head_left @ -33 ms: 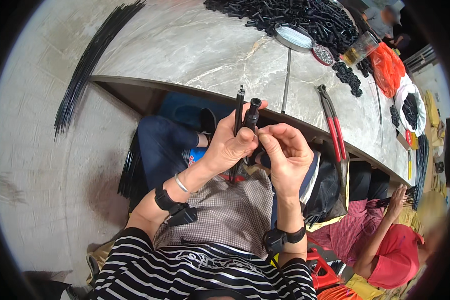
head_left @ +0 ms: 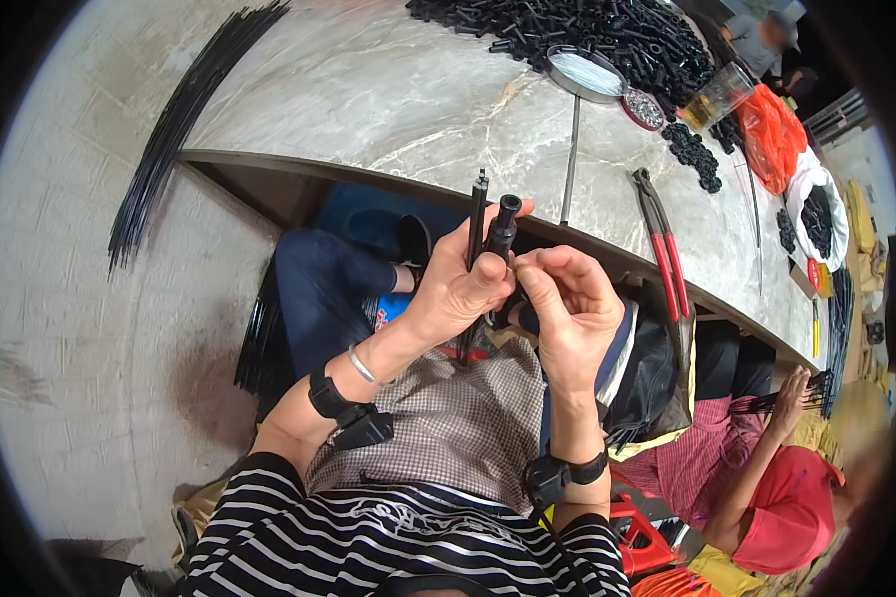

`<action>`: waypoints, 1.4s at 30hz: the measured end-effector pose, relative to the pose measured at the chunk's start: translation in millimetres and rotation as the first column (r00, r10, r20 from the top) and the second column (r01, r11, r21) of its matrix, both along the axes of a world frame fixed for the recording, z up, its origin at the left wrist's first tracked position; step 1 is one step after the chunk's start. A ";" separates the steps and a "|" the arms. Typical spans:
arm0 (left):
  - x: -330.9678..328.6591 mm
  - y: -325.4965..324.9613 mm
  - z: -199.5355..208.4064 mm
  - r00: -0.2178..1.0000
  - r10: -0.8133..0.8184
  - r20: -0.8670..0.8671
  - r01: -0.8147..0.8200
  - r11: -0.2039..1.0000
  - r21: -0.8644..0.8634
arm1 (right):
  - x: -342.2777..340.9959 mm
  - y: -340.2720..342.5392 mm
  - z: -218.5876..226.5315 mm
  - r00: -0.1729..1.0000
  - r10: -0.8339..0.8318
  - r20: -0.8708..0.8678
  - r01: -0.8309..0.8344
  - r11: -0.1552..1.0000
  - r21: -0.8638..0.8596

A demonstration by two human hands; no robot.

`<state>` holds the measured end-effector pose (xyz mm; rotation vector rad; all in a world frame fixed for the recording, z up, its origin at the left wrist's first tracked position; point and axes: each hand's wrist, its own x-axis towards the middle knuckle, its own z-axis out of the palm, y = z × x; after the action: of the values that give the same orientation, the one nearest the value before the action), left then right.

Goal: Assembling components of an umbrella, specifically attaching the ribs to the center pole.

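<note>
My left hand [head_left: 456, 297] is closed round several thin black rods [head_left: 477, 214] and a short black tube fitting [head_left: 504, 229] with a round open end. Rods and fitting stand nearly upright side by side, just off the table's front edge. Close beside the fitting, my right hand [head_left: 575, 313] is held in a pinch, thumb against the fingers. Whatever lies between those fingertips is hidden or too small to make out. Below my hands, the lower part of the rods runs down in front of the checked apron [head_left: 438, 418].
Red-handled cutters [head_left: 664, 249] lie on the marble-look table [head_left: 368, 109]. Further back are a heap of black fittings [head_left: 607, 35], a round tin [head_left: 587, 75], a dish of small metal parts [head_left: 643, 109] and a jar [head_left: 717, 97]. Long rods [head_left: 174, 129] overhang the left end. A co-worker [head_left: 777, 497] sits right.
</note>
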<state>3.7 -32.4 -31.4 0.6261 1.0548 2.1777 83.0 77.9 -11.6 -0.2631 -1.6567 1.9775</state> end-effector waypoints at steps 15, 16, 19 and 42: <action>3.3 1.6 -1.3 0.998 0.045 -0.044 -0.046 0.999 -0.023 | 3.5 -4.8 -6.2 0.995 0.064 -0.076 -0.072 0.992 -0.104; 3.3 1.7 -1.1 0.998 0.047 -0.048 -0.048 0.999 -0.022 | 3.3 -4.7 -6.7 0.995 0.061 -0.074 -0.069 0.991 -0.112; 2.8 2.1 -2.0 0.998 0.042 -0.050 -0.043 0.999 -0.015 | 3.8 -5.7 -4.3 0.992 0.074 -0.100 -0.088 0.985 -0.145; 5.2 2.6 -1.8 0.998 0.010 -0.060 -0.011 1.000 -0.004 | 7.9 -7.9 -5.3 0.994 0.057 -0.095 -0.073 0.980 -0.183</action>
<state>8.9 -29.8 -33.2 0.6889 1.0955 2.1772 90.8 70.0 -16.8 -0.1877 -1.4435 2.1642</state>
